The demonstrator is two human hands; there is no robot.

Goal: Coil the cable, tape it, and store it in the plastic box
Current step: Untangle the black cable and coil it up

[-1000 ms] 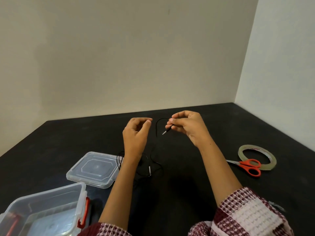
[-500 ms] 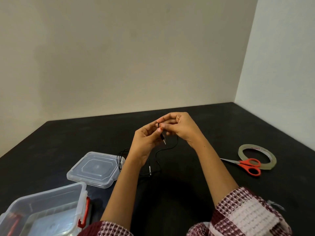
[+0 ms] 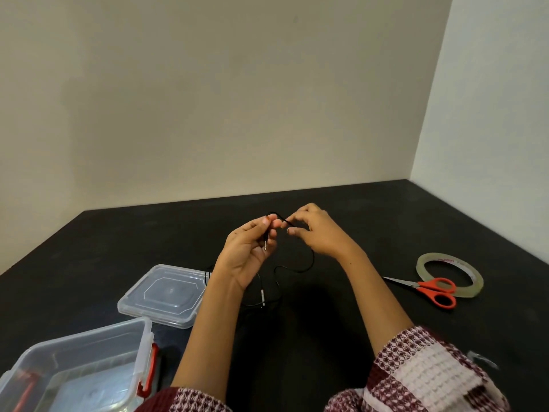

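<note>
- One thin black cable [image 3: 309, 264], held up at the centre of the frame between two hands; its slack hangs in a loop below them and trails onto the black table [image 3: 89, 248].
- Two metal plug ends show: one hangs down against the left palm, the other lies on the table just below the left wrist.
- Left hand [image 3: 248, 254]: thumb and forefinger pressed together on the cable near its plug, the other fingers loosely curled.
- Right hand [image 3: 319, 230]: fingertips pinch the cable just right of the left hand's grip, the rest of the fingers slightly spread.
- Two patterned maroon-and-white sleeves [image 3: 427, 373] at the bottom edge.
- One clear plastic box [image 3: 89, 352] with red latches, open, in the lower left corner.
- One clear lid [image 3: 166, 292] lying flat just above and right of the box, partly behind the left forearm.
- One pair of orange-handled scissors [image 3: 430, 288] at the right, its handles lying over the roll's near rim.
- One roll of clear tape [image 3: 450, 275] flat on the table at the right.
</note>
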